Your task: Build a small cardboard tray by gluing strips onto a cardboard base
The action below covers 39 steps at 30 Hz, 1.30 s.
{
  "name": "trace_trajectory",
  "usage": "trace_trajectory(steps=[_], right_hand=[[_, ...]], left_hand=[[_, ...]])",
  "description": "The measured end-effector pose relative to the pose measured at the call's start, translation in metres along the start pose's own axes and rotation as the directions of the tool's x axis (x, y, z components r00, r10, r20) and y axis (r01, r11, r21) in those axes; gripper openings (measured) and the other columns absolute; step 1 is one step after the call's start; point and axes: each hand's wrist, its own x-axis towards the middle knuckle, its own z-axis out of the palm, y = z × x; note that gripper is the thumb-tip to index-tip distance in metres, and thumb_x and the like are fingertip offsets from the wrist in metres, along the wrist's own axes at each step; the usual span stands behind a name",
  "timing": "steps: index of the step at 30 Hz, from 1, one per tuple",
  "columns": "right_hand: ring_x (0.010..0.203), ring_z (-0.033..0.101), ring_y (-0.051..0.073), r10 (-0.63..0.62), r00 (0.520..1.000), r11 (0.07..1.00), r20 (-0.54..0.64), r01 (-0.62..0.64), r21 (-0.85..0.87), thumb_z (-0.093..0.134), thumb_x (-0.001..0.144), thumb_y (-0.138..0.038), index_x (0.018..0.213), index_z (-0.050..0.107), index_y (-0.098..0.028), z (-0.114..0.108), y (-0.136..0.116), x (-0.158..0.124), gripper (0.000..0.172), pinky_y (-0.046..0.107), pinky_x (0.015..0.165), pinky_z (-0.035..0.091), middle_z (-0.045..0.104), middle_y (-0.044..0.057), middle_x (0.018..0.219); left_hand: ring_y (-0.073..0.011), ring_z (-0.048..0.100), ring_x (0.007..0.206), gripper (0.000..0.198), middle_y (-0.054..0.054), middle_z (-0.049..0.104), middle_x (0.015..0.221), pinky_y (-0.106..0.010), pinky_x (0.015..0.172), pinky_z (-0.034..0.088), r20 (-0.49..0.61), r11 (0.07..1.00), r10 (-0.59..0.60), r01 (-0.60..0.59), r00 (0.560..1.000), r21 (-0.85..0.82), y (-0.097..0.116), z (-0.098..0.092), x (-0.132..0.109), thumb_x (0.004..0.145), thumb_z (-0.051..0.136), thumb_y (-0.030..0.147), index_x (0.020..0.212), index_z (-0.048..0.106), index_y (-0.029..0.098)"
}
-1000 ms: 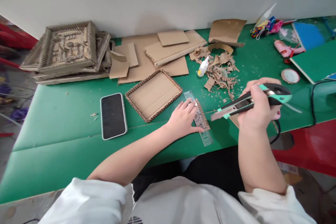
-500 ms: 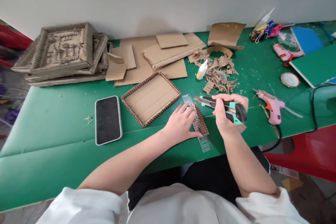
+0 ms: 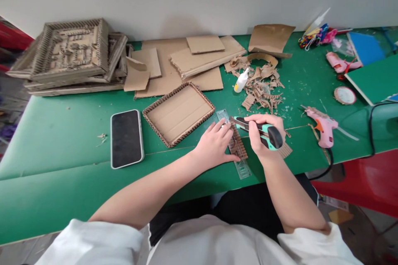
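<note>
My left hand (image 3: 214, 143) lies with fingers spread on a clear plastic ruler (image 3: 242, 170), pressing it over a small ribbed strip of corrugated cardboard (image 3: 241, 145). My right hand (image 3: 261, 140) grips a green-and-black utility knife (image 3: 265, 133). Its blade points left, at the far end of the strip beside the ruler; whether it touches the cardboard I cannot tell. Just left of my left hand sits a shallow cardboard tray (image 3: 178, 114) with a corrugated rim. Another ribbed cardboard piece (image 3: 285, 150) lies partly hidden behind my right hand.
A phone (image 3: 126, 138) lies on the left. Cardboard frames (image 3: 71, 49) are stacked behind it, with flat cardboard sheets (image 3: 205, 60) at the back. A white glue bottle (image 3: 241, 80) stands by cardboard scraps (image 3: 264, 87). A pink glue gun (image 3: 323, 126) rests at right, near tape (image 3: 344, 95).
My right hand has moved left with the utility knife, bringing the blade to the strip's far end. My left hand stays on the ruler. The view has shifted slightly.
</note>
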Motion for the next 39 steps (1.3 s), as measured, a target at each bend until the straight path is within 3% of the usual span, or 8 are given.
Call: trace_trajectory(steps=[5,22,39], right_hand=[[0.067,0.062,0.016,-0.047,0.995,0.999,0.089,0.047,0.002,0.058,0.076,-0.013,0.086,0.056,-0.022,0.0,-0.005,0.004,0.013,0.031,0.061,0.053,0.064,0.002,0.076],[0.057,0.061,0.015,-0.228,0.971,0.962,0.071,0.236,-0.139,0.056,0.074,-0.014,0.083,0.053,-0.021,0.001,-0.019,0.0,0.012,0.026,0.049,0.051,0.064,0.003,0.069],[0.058,0.062,0.016,-0.208,0.976,0.969,0.058,0.214,-0.126,0.057,0.073,-0.014,0.083,0.055,-0.022,-0.003,-0.018,-0.009,0.012,0.028,0.049,0.051,0.065,0.004,0.071]], left_hand=[[-0.0351,0.039,0.134,0.086,-0.019,0.05,0.136,-0.05,0.108,0.036,-0.035,1.0,0.006,-0.007,0.999,-0.025,-0.001,0.003,-0.001,0.067,0.057,0.077,0.123,0.053,0.01],[-0.0341,0.04,0.133,0.082,-0.018,0.052,0.134,-0.049,0.107,0.037,-0.021,1.0,0.018,-0.018,1.0,0.0,-0.001,0.001,-0.001,0.072,0.054,0.075,0.121,0.054,0.009],[-0.0334,0.038,0.134,0.083,-0.019,0.052,0.135,-0.049,0.108,0.036,-0.019,1.0,0.013,-0.013,1.0,-0.008,-0.001,0.0,-0.002,0.073,0.053,0.074,0.125,0.052,0.008]])
